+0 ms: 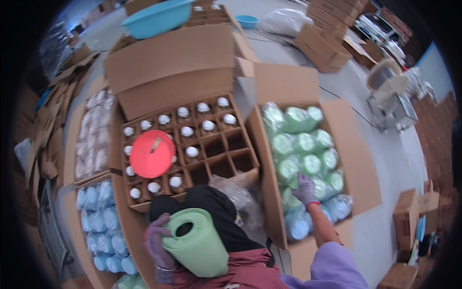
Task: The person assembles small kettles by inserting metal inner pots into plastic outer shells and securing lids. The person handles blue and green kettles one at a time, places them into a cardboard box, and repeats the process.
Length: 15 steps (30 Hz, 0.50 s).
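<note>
My left hand, in a grey-purple glove, grips the upper edge of a light green plastic canister. The canister lies tilted on my lap, with a dark round hole in its top. To the right, my gloved right hand reaches into an open carton. Its fingers stretch over green cylinders wrapped in clear plastic and seem to touch one. Some pale blue wrapped pieces lie at the carton's near end.
Before me a divided carton holds white-capped bottles, with a red round lid on top. Cartons of blue and pinkish wrapped pieces stand at left. A blue basin and a metal machine are farther off.
</note>
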### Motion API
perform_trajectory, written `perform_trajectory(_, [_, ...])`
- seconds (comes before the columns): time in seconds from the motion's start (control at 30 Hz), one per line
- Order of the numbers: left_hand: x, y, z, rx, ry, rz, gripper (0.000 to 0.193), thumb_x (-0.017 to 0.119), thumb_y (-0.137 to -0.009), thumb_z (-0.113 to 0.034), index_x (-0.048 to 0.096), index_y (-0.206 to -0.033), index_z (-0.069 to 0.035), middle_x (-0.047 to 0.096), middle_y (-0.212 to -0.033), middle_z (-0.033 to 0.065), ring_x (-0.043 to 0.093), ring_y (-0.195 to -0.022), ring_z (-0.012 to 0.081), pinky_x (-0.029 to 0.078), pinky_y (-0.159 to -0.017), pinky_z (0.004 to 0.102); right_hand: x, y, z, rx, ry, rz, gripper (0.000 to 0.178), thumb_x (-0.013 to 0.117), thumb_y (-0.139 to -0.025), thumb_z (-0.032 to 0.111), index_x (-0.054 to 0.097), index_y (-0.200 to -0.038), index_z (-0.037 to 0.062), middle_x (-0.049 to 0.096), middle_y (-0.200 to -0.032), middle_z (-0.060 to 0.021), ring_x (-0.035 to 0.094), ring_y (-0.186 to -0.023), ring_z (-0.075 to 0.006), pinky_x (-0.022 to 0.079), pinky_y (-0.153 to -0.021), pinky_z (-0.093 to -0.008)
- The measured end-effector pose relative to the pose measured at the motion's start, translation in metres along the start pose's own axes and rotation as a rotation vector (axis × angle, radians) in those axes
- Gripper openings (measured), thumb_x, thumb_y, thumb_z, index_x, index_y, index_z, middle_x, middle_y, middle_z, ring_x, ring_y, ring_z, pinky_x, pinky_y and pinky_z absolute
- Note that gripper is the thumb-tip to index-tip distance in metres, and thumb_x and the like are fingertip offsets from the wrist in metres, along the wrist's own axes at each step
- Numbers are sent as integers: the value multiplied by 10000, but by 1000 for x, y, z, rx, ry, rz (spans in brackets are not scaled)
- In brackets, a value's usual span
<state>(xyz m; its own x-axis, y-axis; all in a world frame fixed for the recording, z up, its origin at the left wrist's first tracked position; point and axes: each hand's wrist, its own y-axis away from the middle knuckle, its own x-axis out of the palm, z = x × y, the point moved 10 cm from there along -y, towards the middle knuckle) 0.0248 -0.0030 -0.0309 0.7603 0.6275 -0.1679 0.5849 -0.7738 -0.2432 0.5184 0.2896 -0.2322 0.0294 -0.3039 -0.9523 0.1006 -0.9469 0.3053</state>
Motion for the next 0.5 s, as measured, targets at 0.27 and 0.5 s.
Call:
perform_trajectory(0.27, [-7,4,17,-68,141,163,545,330,-1043,-368,610,-1239,58,587,-1343,230,580,-1239,310,426,-1087,386,-115,11,279,-542,-700,-363,708,787,-795,328,534,-1378,15,576,-1282,-214,554,-1157,-391,454,-1023,-456])
perform_trajectory(0.5, [17,-21,1,-32,177,306,529,325,-1057,-365,637,-1188,42,621,-1259,218,589,-1187,311,424,-1084,402,9,-114,514,-338,-1440,385,546,694,-928,357,591,-1285,-42,681,-1155,-142,651,-1048,-214,527,-928,-344])
